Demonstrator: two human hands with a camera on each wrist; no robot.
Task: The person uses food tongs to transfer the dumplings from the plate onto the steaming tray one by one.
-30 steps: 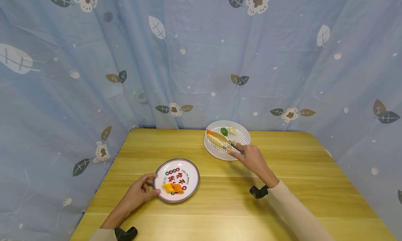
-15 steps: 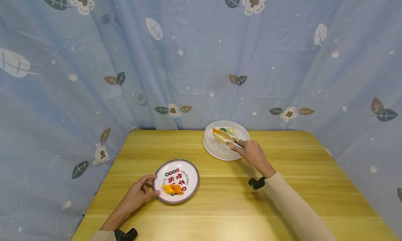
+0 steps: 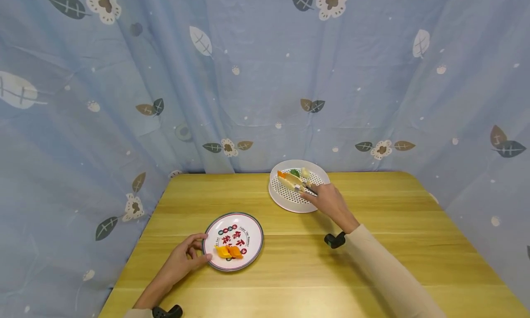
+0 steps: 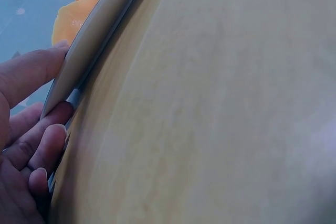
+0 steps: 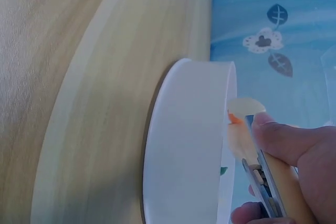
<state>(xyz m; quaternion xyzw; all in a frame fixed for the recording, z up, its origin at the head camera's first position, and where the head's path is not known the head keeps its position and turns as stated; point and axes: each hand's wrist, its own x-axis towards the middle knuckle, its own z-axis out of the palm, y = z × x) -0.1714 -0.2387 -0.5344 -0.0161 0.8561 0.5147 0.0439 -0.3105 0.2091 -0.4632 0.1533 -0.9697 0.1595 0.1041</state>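
Observation:
My left hand (image 3: 184, 258) pinches the left rim of a white plate (image 3: 252, 230), thumb on top and fingers under the edge. On the plate lie a yellow piece (image 3: 222, 251) and an orange piece (image 3: 235, 252) of pasta-like food, side by side. Tongs (image 3: 293, 180) with pale yellow tips are gripped in my right hand (image 3: 330, 202), over a round white perforated basket (image 3: 276, 196). Another orange piece (image 3: 281, 174) shows at the tongs' tips. Beyond them in the basket sit a green piece (image 3: 295, 172) and a cream one (image 3: 305, 172).
The wooden table (image 3: 331, 272) reaches back to a blue patterned curtain (image 3: 265, 78), which also hangs on both sides. The basket stands near the back edge, its side wall (image 5: 189, 145) upright. The plate is nearer, to the left.
The tongs and the orange piece at their tips moved right across the basket, then slightly back left. My left hand stays on the plate's rim.

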